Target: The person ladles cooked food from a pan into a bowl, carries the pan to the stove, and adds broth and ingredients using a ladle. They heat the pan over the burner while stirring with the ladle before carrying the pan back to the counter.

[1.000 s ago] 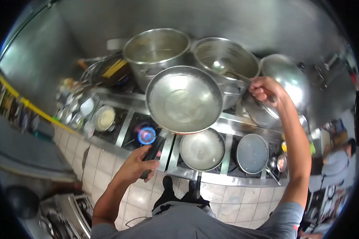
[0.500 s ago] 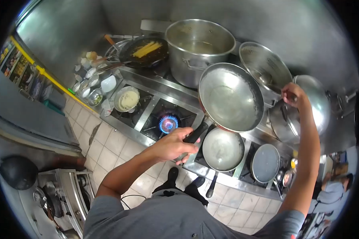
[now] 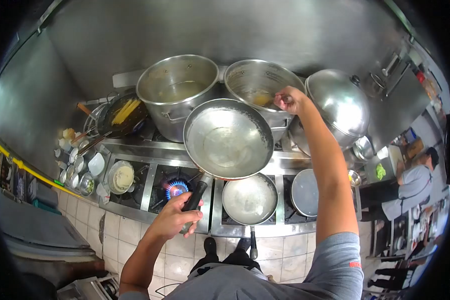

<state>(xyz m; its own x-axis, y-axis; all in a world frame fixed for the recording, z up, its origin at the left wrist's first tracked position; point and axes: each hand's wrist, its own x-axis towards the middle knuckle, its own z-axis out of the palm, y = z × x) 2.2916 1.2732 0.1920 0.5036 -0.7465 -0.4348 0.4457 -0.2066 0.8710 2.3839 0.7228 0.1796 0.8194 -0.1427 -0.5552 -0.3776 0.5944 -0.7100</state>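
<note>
The pan (image 3: 228, 137) is rigid, round, shallow metal, with a smooth, wet-looking interior; probably front-heavy. Grip its black handle (image 3: 195, 196). The left hand (image 3: 175, 219) curls around that handle, suspending the pan above the range (image 3: 147, 216). The right hand (image 3: 296, 99) grasps a utensil (image 3: 287, 99) over a deep pot (image 3: 245, 82).

Glossy metal lid (image 3: 337, 102), smooth dome

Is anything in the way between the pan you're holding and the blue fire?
Nothing visible stands between the held pan and the blue flame; the left hand grips the handle nearby.
</note>
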